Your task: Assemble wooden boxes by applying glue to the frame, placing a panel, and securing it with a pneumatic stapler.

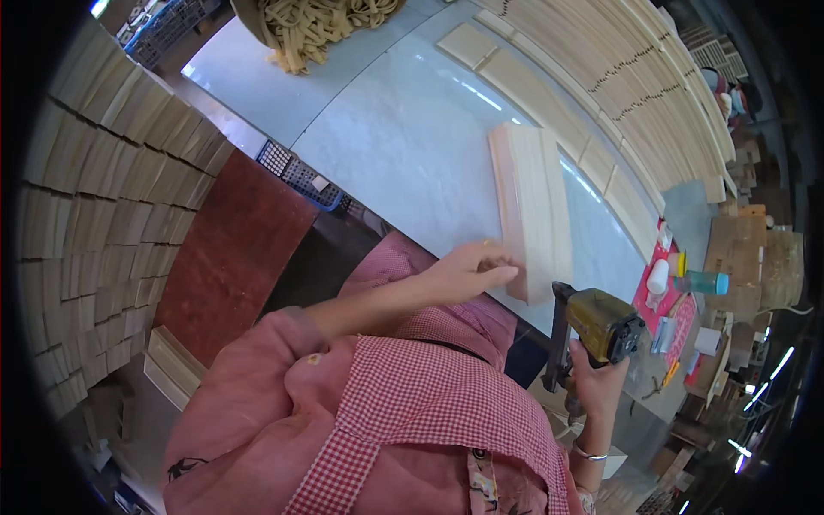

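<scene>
- Right grip: ours is wrapped around the handle of the olive-and-black nail gun. Can't make out the trigger finger, so can't tell if it's on the trigger.
- Left grip: thumb out, fingers half curled, by the near end of the strip stack. Can't tell if we're touching the wood or pinching anything.
- The stack of pale wooden strips sits on the pale, glossy desk in front of us, running away from the body. Gun is just right of its near end and looks clear of it.
- Step in hand, our read: steadying the stack with the left, lining up the gun with the right.
- Doing it well: square the near ends first; a proud strip would throw the placement off.
- Brace the stack from the side, well back from the firing line. Right now our left fingers look too near that end for a shot.
- Seat the nose flat and at right angles before pulling; tilted, it would likely split thin wood. Nose direction is hard to read from here, so check it.
- Finger off the trigger until it's seated.
- Flat boards lie beyond the stack, and the red mat with its bottles is off to the right. Swing the gun clear of both.
</scene>
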A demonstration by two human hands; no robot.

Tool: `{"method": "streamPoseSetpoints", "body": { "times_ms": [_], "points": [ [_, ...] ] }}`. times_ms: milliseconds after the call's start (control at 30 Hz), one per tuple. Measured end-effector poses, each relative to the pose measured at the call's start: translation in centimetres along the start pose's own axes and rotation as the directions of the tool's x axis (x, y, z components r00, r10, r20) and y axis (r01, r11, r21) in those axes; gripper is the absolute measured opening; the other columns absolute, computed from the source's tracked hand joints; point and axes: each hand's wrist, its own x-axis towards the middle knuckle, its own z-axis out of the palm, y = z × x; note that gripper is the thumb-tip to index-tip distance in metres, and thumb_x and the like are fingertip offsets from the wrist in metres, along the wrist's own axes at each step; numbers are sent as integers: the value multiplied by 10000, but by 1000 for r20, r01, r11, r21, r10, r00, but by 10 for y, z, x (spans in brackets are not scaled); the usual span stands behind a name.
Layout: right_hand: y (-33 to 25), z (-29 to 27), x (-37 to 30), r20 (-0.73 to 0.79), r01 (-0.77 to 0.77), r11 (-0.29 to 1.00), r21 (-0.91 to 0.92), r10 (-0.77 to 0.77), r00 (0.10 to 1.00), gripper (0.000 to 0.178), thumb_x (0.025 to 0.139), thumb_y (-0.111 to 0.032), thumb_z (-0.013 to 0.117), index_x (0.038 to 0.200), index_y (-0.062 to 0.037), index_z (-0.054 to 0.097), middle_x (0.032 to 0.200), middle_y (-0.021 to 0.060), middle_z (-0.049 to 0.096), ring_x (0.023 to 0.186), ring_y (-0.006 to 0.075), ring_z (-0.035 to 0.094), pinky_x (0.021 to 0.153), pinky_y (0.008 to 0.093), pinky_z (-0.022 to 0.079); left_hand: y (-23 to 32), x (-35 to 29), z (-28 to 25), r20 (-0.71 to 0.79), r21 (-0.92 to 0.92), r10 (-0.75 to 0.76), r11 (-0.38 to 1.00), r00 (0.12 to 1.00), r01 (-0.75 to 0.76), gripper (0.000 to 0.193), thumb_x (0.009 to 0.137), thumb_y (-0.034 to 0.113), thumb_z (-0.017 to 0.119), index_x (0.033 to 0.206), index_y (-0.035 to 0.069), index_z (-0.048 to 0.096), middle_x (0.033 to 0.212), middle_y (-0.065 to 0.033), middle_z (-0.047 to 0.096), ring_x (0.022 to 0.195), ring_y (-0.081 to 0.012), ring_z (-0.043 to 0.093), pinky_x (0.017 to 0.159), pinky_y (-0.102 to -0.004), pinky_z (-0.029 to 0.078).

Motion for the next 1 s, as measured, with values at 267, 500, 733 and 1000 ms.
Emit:
{"method": "streamPoseSetpoints", "body": {
  "times_ms": [267,500,733,1000],
  "points": [
    [28,-11,-15,-4,33,999,8,-33,999,345,789,-97,825,1067,65,700,957,159,755,775,222,710,681,331,563,16,138,-72,-543,573,439,817,716,-65,394,814,196,796,1143,1,700,1041,-117,677,789,-204,638,765,-321,559],
    [5,-9,5,129,97,988,-121,-81,988,359,786,-99,834,1061,75,682,940,155,746,740,220,693,665,322,560,22,144,-87,-501,583,419,810,758,-63,435,801,243,825,1118,-26,698,928,-112,704,785,-199,651,751,-309,560],
    [-2,-10,10,149,238,955,-176,-213,966,257,769,-104,836,873,98,717,782,140,747,613,198,675,547,306,513,23,141,-85,-516,554,372,832,772,-30,367,824,211,803,1056,-48,684,892,-109,682,745,-174,621,704,-290,532],
    [-7,-13,15,191,223,959,-176,-189,963,250,764,-113,841,863,84,724,776,142,746,616,201,675,563,308,519,24,140,-78,-565,501,420,859,710,-109,270,814,146,787,998,-23,685,808,-76,650,691,-162,578,672,-295,513]
  ]
}}
